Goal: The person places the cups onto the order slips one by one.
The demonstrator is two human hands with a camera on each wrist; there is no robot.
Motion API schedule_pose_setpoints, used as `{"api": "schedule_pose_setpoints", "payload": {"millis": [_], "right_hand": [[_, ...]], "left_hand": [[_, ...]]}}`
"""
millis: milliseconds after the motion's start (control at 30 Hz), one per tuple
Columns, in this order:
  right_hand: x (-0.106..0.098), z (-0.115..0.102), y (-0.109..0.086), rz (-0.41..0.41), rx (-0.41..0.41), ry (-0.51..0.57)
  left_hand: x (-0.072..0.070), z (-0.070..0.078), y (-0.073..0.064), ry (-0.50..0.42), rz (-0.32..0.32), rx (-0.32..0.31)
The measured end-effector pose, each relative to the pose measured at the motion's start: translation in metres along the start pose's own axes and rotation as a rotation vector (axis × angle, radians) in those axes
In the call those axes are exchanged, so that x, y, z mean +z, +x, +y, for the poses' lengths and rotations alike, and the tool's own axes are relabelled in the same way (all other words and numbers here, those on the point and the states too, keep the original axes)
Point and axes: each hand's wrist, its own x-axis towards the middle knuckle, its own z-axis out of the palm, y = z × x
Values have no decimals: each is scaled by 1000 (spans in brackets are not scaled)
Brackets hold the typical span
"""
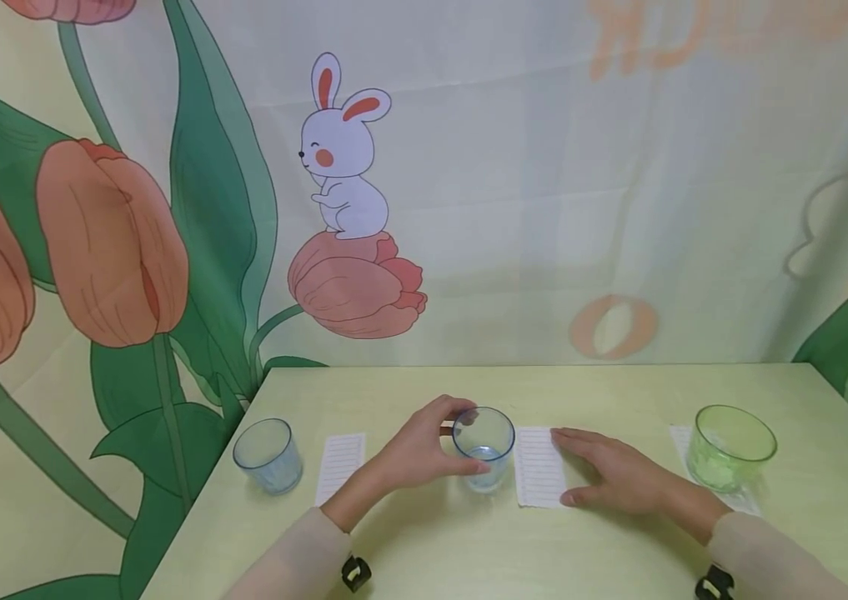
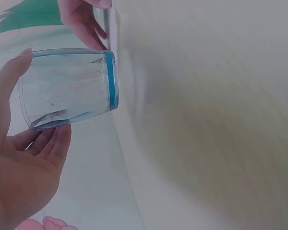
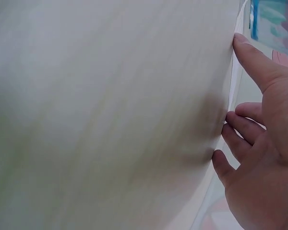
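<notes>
A clear glass with a blue rim [image 1: 485, 437] stands upright near the middle of the table. My left hand [image 1: 419, 446] grips it from the left, thumb on the near side and fingers round the far side. In the left wrist view the base of the glass [image 2: 69, 86] is close to the tabletop; I cannot tell whether they touch. Just right of it lies a lined paper sheet [image 1: 539, 475]. My right hand [image 1: 614, 473] rests at that sheet's right edge, thumb and fingers apart. In the right wrist view its fingertips [image 3: 220, 155] touch the surface.
A second blue-tinted glass [image 1: 273, 467] stands at the left, beside another lined paper [image 1: 341, 462]. At the right a green glass [image 1: 731, 450] stands over a third paper [image 1: 680, 437]. The table [image 1: 469, 550] ends at a printed cloth backdrop [image 1: 499, 208].
</notes>
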Motion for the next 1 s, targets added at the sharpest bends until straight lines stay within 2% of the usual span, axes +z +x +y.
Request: {"api": "schedule_pose_setpoints", "payload": {"millis": [267,467,800,1000], "right_hand": [[-1,2,0,3,-16,17],[0,3,1,22,-12,14],[-2,2,1,51,-54,28],[-1,3,0,48,-39,34]], "left_hand": [[23,19,27,-17,5,59],[39,23,42,-28,-19,47],[52,20,48,-47,-23,-9],[58,20,51,-49,-21,-15]]}}
